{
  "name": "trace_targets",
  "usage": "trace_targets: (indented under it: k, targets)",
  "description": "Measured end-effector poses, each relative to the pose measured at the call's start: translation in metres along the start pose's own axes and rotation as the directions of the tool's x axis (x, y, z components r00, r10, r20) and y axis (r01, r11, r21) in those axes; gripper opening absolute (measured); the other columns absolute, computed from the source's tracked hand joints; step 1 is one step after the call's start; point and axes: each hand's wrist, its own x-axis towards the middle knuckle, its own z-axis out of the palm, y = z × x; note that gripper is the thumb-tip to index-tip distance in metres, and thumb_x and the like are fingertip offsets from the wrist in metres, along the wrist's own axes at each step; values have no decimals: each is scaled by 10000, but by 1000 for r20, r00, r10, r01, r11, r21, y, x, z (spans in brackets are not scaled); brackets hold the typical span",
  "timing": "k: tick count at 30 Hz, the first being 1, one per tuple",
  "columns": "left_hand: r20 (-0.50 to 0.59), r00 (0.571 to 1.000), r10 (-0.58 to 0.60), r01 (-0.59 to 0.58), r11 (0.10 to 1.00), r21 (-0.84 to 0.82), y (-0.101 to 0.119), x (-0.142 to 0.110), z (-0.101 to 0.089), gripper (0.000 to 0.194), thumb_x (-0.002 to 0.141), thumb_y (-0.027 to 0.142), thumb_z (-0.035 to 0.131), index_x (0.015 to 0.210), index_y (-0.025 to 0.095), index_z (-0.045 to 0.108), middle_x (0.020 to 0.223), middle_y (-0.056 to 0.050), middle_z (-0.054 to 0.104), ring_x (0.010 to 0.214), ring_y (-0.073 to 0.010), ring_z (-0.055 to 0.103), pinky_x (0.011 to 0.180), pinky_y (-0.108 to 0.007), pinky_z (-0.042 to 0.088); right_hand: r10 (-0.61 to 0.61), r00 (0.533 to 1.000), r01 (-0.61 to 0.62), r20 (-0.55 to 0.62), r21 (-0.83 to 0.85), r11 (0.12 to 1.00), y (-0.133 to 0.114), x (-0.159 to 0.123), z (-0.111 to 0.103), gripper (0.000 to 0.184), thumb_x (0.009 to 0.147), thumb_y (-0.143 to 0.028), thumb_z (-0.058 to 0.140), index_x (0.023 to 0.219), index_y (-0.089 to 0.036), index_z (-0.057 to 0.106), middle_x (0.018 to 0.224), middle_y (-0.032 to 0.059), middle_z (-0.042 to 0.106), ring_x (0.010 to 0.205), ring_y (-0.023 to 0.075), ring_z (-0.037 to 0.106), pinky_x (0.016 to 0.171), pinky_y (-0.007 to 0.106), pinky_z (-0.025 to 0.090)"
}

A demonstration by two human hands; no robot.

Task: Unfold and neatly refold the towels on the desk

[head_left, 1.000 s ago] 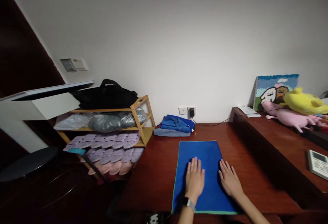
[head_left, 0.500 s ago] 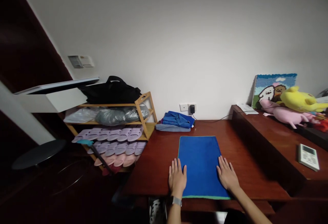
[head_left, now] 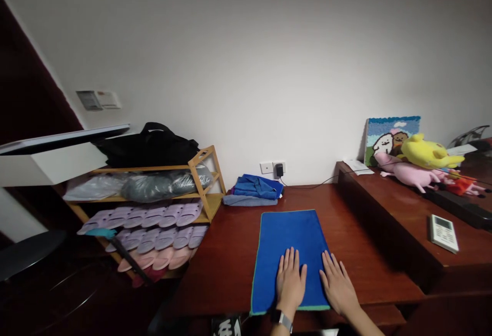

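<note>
A blue cloth (head_left: pixel 286 236) with a green-edged hem lies spread flat on the dark red-brown wooden table (head_left: pixel 219 269). My left hand (head_left: pixel 291 280), with a watch (head_left: pixel 283 320) at the wrist, rests palm down on the cloth, fingers stretched out. At the cloth's right edge, my right hand (head_left: pixel 339 282) lies flat, its fingers extended, partly on the cloth and partly on the wood. Neither hand grips anything. Farther back, near the wall, sits a pile of folded blue cloths (head_left: pixel 253 190).
A raised wooden ledge (head_left: pixel 392 203) at right holds plush toys (head_left: pixel 411 172), a picture panel (head_left: pixel 392 139) and a white remote-like device (head_left: pixel 444 233). A black plug with a cable (head_left: pixel 280 170) is in the wall socket. Left stands a rack (head_left: pixel 207 192) with slippers (head_left: pixel 151 218) and a black bag (head_left: pixel 149 146).
My left hand has moved right, from the cloth's left edge onto its surface. The right hand stays by the right edge. The view has shifted slightly to the right.
</note>
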Motion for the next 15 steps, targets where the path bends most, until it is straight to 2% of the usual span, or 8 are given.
trace_targets:
  k: [3,5,8,10,12,15]
  targets:
    - [25,996,-82,80,995,51,-34,-2,-12,583,1059,469,278,1584,233,372,1638,-39,328,1531,-267,263,1256,-503,253,-14,1000,14,0,15,1000,1,1,-3,694,1011,-526,165,1606,-192,294,1662,3,232,1557,240,163,1276,482,128]
    - [27,981,-190,187,977,100,-65,-4,-23,590,1053,462,284,1584,219,372,1637,-51,321,1530,-279,262,1252,-524,242,-21,1000,21,-5,10,1000,3,2,-4,692,1007,-526,182,1602,-194,305,1659,3,240,1557,246,162,1276,497,114]
    - [-4,925,-380,378,917,129,-108,-6,-34,618,1053,443,271,1577,131,374,1634,-113,307,1522,-282,282,1245,-492,252,-10,1000,10,-12,-7,1000,5,2,-1,682,1002,-513,208,1596,-199,323,1656,4,255,1557,257,164,1276,516,99]
    - [-70,885,-460,465,877,118,-129,-7,-37,623,1058,421,248,1572,91,373,1641,-136,281,1519,-281,292,1233,-467,280,5,1000,-5,-1,-21,1000,4,2,0,681,999,-500,226,1592,-182,332,1654,21,268,1555,268,171,1276,519,101]
    - [-154,862,-483,502,857,119,-143,-10,-35,607,1057,387,240,1562,87,393,1640,-137,290,1513,-284,311,1219,-467,306,13,1000,-13,8,-27,1000,-2,6,-2,673,999,-485,245,1591,-180,337,1656,32,268,1554,276,174,1276,518,108]
    - [-231,873,-429,468,870,155,-152,-14,-27,562,1036,330,280,1517,125,485,1601,-125,394,1495,-274,357,1221,-481,295,-60,998,60,-16,27,998,-19,22,-19,628,1008,-513,264,1584,-282,358,1665,-7,257,1558,275,159,1274,527,97]
